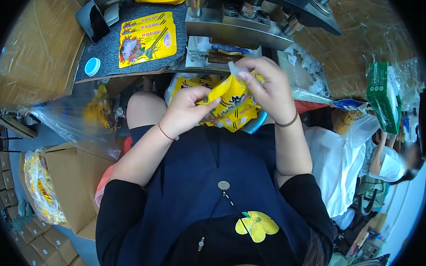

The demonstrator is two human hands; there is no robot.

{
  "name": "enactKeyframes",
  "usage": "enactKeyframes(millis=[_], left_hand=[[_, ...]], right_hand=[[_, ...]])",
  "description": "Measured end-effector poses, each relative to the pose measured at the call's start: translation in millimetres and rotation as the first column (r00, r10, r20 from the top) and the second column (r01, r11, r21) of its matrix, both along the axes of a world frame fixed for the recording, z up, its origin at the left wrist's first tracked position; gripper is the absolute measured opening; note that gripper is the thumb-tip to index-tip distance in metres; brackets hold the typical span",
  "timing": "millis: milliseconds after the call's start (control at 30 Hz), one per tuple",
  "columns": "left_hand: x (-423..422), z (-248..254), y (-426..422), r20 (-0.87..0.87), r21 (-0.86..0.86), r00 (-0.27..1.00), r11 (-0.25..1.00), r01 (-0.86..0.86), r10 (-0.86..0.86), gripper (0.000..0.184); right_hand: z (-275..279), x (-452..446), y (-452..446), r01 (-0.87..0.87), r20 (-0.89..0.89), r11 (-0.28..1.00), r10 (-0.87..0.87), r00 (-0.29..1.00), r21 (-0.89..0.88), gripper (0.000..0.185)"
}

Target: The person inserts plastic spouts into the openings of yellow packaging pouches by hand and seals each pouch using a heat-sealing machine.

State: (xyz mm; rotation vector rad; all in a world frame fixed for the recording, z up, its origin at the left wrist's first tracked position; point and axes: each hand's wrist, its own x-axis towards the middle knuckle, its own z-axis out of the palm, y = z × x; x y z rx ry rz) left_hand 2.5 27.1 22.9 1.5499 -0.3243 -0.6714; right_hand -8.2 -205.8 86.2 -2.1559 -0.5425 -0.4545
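My left hand (189, 109) is closed on the side of a yellow printed pouch (230, 92), thumb and fingers pinching it above my lap. At the pouch's upper right corner, my right hand (267, 86) pinches a small whitish translucent plastic piece (235, 69). Whether that piece touches the pouch is hard to make out. Below both hands, more yellow pouches (240, 117) lie in a container with a blue rim (257, 125) between my knees. A metal press-like machine (237, 22) stands just beyond my hands.
Several yellow pouches (149, 41) lie fanned on the dark bench (109, 54), near a phone (92, 21) and a blue-white round lid (92, 67). White plastic pieces (307, 66) fill a bin at right. A green box (383, 96) and cardboard boxes (36, 45) flank me. A person (387, 159) sits far right.
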Motion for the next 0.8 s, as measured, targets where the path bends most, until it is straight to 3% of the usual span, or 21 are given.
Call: enactKeyframes(millis=[67, 100, 167, 200, 300, 400, 433, 533, 567, 667, 733, 800], left_hand=[[-6, -20, -12, 0.028, -0.159, 0.998, 0.986, 0.055, -0.051, 0.030], [-12, -13, -14, -0.223, -0.289, 0.966, 0.955, 0.065, -0.133, 0.033], [-18, -25, -26, -0.169, -0.293, 0.975, 0.952, 0.092, -0.146, 0.038], [-21, -30, -30, -0.180, -0.316, 0.972, 0.945, 0.089, -0.152, 0.039], [-12, -32, -31, 0.006, -0.021, 0.974, 0.974, 0.225, -0.225, 0.038], [-15, -35, -36, -0.046, -0.148, 0.983, 0.974, 0.170, -0.178, 0.036], [-16, -34, -37, -0.108, -0.195, 0.978, 0.969, 0.154, -0.177, 0.036], [-18, -31, -41, -0.262, -0.304, 0.944, 0.946, 0.114, -0.198, 0.037], [-18, -32, -41, -0.297, -0.323, 0.930, 0.939, 0.117, -0.218, 0.038], [-20, -36, -40, -0.393, -0.366, 0.877, 0.922, 0.126, -0.276, 0.033], [-17, -38, -39, -0.444, -0.394, 0.838, 0.909, 0.136, -0.318, 0.031], [-7, -38, -37, -0.457, -0.360, 0.861, 0.932, 0.050, -0.223, 0.031]], right_hand=[[0, -1, -11, -0.008, -0.017, 0.997, 0.007, 1.000, -0.074, 0.013], [2, -1, -20, -0.030, -0.049, 0.993, 0.024, 0.999, -0.116, 0.013], [1, -6, -31, -0.099, -0.231, 0.990, 0.073, 0.970, -0.105, 0.010], [1, -10, -32, -0.046, -0.212, 0.996, 0.029, 0.977, -0.074, 0.010], [5, -11, -38, 0.173, -0.194, 0.984, -0.161, 0.968, 0.049, 0.011], [-4, -13, -36, 0.062, -0.180, 0.998, -0.056, 0.982, 0.028, 0.011], [5, -16, -32, 0.051, -0.261, 0.996, -0.068, 0.963, -0.071, 0.013], [2, -4, -47, -0.010, -0.103, 0.971, -0.015, 0.995, -0.240, 0.017], [5, -6, -50, -0.086, -0.236, 0.961, 0.022, 0.971, -0.264, 0.019], [-5, -5, -51, -0.123, -0.222, 0.981, 0.088, 0.971, -0.149, 0.019], [-5, -3, -63, 0.084, -0.074, 0.968, -0.104, 0.992, -0.237, 0.019], [-8, -1, -81, 0.357, 0.126, 0.883, -0.335, 0.934, -0.304, 0.019]])
